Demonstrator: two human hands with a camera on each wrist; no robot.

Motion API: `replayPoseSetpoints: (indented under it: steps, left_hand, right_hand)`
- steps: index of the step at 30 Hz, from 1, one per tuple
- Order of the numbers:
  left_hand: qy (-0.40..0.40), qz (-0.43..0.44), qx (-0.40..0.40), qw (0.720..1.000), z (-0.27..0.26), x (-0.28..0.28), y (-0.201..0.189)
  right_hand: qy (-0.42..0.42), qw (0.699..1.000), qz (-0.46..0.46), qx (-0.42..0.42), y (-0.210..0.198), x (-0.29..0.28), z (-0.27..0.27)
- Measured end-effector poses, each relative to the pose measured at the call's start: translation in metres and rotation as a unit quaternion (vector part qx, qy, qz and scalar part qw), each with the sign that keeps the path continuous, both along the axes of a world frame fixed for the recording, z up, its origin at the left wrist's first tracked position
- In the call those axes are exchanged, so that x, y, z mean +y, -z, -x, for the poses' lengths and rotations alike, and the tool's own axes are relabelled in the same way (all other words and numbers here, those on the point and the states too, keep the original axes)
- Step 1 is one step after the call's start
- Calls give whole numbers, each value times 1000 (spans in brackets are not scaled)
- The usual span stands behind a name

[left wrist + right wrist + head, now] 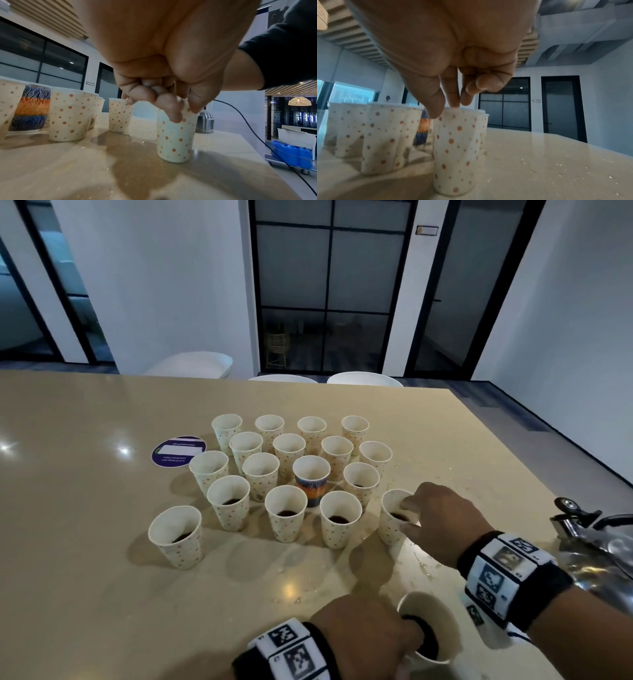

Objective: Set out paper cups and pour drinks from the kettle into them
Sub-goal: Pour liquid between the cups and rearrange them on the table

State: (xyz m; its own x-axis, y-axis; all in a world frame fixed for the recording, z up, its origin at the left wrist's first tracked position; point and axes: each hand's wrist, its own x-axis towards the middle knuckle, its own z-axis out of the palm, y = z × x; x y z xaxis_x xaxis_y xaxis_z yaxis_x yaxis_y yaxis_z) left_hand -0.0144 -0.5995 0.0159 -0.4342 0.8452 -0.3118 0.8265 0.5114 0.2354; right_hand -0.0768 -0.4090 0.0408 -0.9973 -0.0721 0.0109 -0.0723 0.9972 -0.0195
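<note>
I pinch two filled cups by their rims, so my fingers stay clear of the drink: right hand (pixel 442 518) on the far cup (pixel 394 520), left hand (pixel 363 638) on the near cup (pixel 433 628). The kettle (pixel 596 546) stands just right.

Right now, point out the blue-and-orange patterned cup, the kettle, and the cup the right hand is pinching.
blue-and-orange patterned cup (pixel 311 488): head view, on its patterned side wall.
kettle (pixel 597 537): head view, on its shiny metal lid area.
cup the right hand pinches (pixel 456 151): right wrist view, on its dotted side wall.
</note>
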Motion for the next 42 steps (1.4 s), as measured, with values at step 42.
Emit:
replayPoseSetpoints:
  steps: [42]
  left_hand:
    - [-394,-162,71,902,53,-190,4]
  right_hand:
    - [-140,984,106,4,39,-191,-5]
